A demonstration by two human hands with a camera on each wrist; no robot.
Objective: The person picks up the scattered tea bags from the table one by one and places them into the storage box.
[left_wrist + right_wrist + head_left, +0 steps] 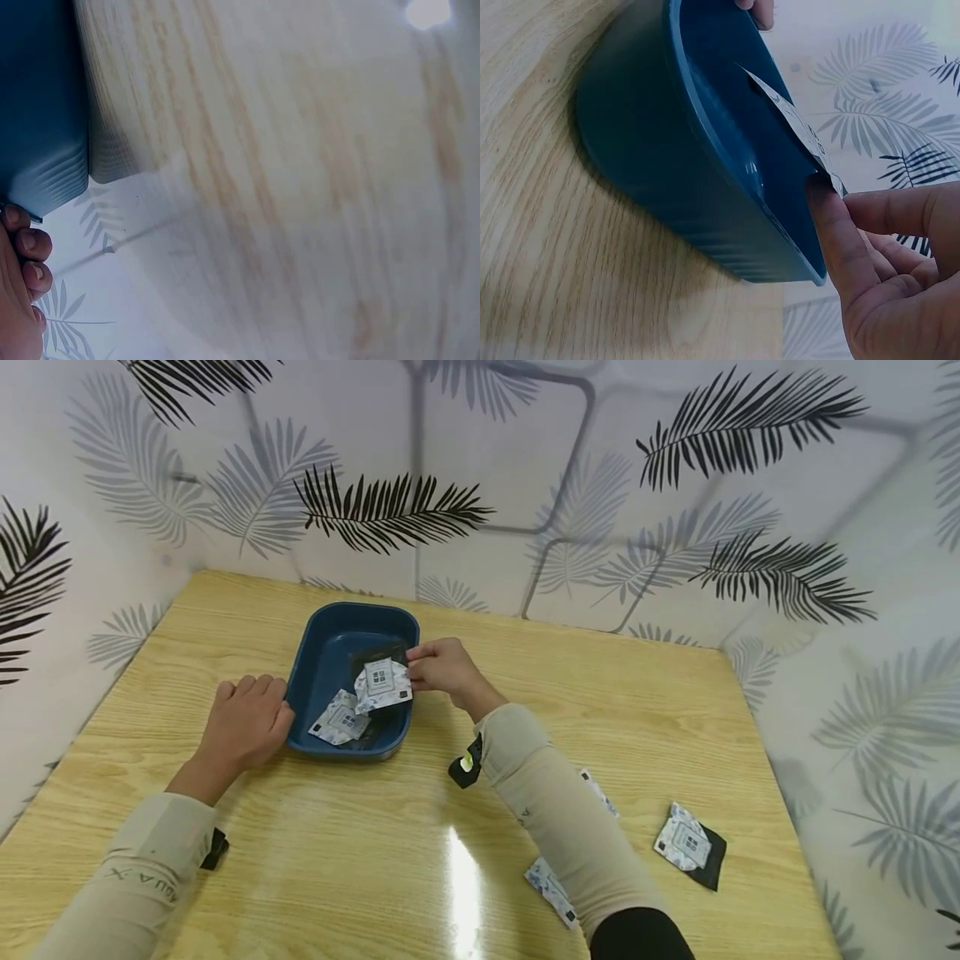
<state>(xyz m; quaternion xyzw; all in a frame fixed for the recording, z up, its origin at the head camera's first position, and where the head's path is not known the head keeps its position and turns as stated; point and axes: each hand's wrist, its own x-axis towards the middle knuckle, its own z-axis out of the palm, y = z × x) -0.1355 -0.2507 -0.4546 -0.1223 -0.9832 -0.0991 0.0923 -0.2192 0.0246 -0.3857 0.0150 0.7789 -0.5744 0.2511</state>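
Note:
A blue plastic basin [321, 647] stands on the table, left of centre. My left hand [247, 722] grips its left rim; curled fingertips [30, 244] show at the rim in the left wrist view. Over the basin's right side, my right hand [446, 672] pinches a flat white packet [382, 681] with a floral print and a grey label between thumb and fingers. In the right wrist view this packet [795, 124] is tilted above the basin's inside. Another printed packet [341, 720] lies in the basin, with dark packets partly hidden beneath the white ones.
On the right side of the wooden table [637, 710] lies a white packet [684, 839] overlapping a black one [711, 864]. Two more white packets, one nearer [551, 892] and one farther [600, 793], are partly covered by my right forearm. A leaf-patterned wall covering [480, 468] borders the table.

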